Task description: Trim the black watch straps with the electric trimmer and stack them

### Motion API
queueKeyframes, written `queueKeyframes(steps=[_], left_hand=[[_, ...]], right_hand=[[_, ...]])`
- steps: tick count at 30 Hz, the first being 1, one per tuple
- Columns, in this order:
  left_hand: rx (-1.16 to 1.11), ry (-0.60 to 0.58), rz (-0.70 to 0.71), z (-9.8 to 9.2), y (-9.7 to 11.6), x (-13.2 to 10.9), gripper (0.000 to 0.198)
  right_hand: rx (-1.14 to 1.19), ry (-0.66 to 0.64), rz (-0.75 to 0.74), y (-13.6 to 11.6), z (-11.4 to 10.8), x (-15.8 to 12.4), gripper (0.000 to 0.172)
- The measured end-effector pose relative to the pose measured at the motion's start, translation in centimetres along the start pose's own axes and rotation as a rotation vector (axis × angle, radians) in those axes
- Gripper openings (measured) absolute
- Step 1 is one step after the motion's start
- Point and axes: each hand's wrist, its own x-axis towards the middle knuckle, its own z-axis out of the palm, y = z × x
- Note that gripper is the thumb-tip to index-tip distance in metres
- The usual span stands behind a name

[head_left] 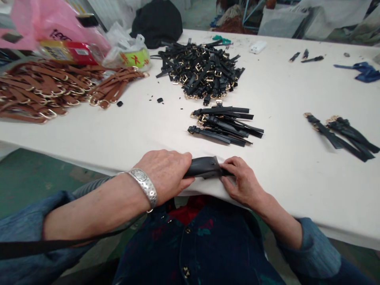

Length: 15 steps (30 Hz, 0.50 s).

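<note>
My left hand (164, 174), with a silver bracelet at the wrist, is closed around a wide, curved black strap-like piece (204, 167). A small dark hole shows near its right end; the rest of it is hidden in my palm. At that end, my right hand (242, 180) pinches a narrow black strap (226, 172) between thumb and fingers. The two pieces meet or overlap, but how they join cannot be made out. Both hands are at the table's near edge. Just beyond them lies a small stack of black buckle straps (225, 122).
A large heap of black buckle straps (204, 71) lies farther back on the white table (285, 174). Brown straps (44, 87) with metal buckles are piled at left, beside plastic bags (59, 23). More black straps (341, 132) lie at right, near blue scraps (363, 72).
</note>
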Motion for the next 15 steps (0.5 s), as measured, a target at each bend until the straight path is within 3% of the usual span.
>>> queueKeyframes(steps=[11,15], left_hand=[[-0.086,0.042,-0.083,2.4,-0.3,-1.0,0.048],[-0.068,0.008,-0.056,2.2,-1.3,-2.2,0.044]], right_hand=[[0.012,0.05,0.001,0.7,0.1,0.0,0.022],[0.048,0.037,-0.001,0.7,0.1,0.1,0.02]])
